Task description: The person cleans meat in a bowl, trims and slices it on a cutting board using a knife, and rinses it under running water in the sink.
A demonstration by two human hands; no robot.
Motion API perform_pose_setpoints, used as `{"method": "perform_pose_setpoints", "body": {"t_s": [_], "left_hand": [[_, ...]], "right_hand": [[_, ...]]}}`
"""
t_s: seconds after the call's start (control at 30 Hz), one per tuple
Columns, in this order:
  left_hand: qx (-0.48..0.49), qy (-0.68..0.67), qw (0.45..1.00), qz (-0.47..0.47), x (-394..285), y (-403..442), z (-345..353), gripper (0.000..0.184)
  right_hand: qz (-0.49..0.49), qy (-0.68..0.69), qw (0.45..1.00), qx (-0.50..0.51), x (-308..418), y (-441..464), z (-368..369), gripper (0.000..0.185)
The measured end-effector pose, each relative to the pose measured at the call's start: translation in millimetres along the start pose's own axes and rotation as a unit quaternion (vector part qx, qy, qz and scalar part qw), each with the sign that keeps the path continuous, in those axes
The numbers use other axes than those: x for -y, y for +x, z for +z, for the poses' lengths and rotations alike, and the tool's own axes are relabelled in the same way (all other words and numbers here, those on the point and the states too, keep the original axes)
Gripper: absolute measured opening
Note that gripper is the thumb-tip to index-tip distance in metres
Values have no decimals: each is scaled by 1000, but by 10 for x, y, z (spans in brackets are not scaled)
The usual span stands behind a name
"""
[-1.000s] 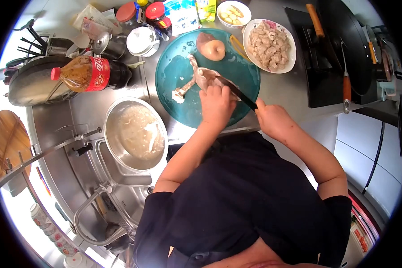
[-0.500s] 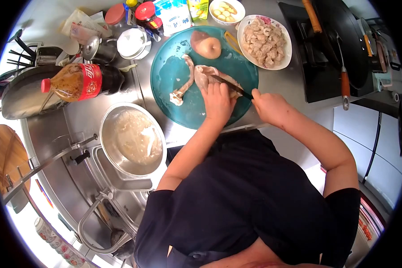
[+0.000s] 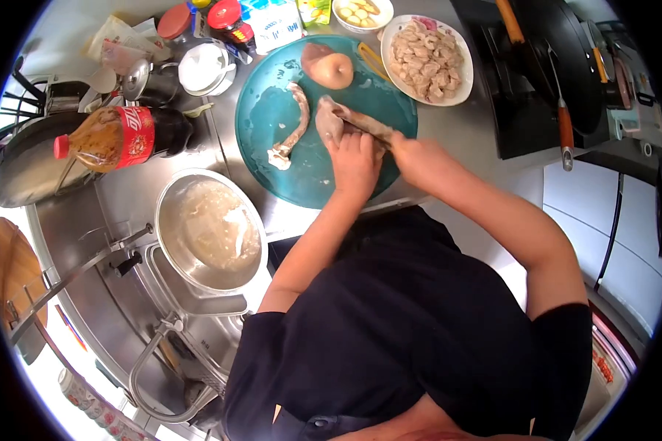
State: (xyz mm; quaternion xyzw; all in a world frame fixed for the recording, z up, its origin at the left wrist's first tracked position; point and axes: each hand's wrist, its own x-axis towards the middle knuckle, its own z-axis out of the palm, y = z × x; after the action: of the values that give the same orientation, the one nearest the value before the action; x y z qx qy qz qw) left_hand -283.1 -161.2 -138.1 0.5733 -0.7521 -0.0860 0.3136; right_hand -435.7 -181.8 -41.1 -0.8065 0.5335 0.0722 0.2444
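On the round green cutting board point(image 3: 261, 110), my left hand point(image 3: 357, 163) presses its bent fingers onto a piece of raw meat point(image 3: 329, 119). My right hand point(image 3: 419, 160) is wrapped round the handle of a knife point(image 3: 366, 133), whose dark blade lies along the meat, partly hidden by it and by my fingers. To the left on the board is a thin, pale strip of meat point(image 3: 299, 121). A rounded, pinkish raw piece with skin point(image 3: 327, 67) sits at the board's far side.
A plate of cut meat chunks point(image 3: 428, 62) stands beyond the board at right, beside a bowl of peeled cloves point(image 3: 357, 13). A metal basin point(image 3: 212, 229) sits by the sink at left. A cola bottle point(image 3: 125, 138) lies behind it. The wok point(image 3: 566, 81) is at right.
The view has shifted slightly, moving everything a little left. My right hand has moved closer to my left with the knife, and a strip of the meat now stands out along the blade.
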Motion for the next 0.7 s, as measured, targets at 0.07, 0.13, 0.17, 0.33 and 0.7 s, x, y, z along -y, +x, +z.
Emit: {"method": "perform_pose_setpoints", "body": {"t_s": [0.07,0.13,0.17,0.33,0.7], "left_hand": [[-4,9,1000,-4,42,-4,32,31],[-15,13,1000,-5,56,-10,-8,31],[-14,15,1000,-14,49,2,-29,31],[20,-23,1000,-8,13,-26,-50,32],[18,-150,988,-10,242,-268,-392,40]], "right_hand": [[-3,-5,1000,-4,-14,122,148,21],[-2,-8,1000,13,-60,64,201,20],[1,-13,999,30,-156,-43,189,19],[2,-13,999,43,-231,-251,102,17],[75,213,970,87,-402,-111,39,27]]}}
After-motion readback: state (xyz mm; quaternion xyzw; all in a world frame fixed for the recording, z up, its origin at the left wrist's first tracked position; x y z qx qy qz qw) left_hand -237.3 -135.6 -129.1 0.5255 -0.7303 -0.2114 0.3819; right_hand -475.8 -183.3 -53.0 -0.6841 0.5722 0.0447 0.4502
